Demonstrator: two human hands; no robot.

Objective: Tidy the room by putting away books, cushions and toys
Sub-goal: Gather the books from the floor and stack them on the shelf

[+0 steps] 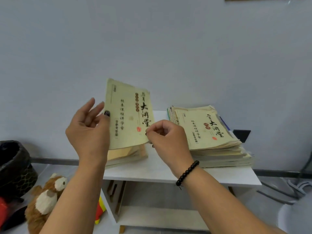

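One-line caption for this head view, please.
Both hands, left hand and right hand, lift a book's cover on the white table.

Bright even light, soft blur, edges warped

Single head-worn view, facing forward and down, close over white table (pixel 152 171), plain wall (pixel 152 39) just behind

Yellowed paperback book (pixel 130 114) w/ black Chinese calligraphy + red seals, worn edges, held up tilted over white table's (pixel 152 171) left part, bottom edge near a few books under it. Stack of similar books (pixel 211 137) lies flat on table's right, same-style cover on top. Brown/white plush toy (pixel 45 198) on floor, left of table.
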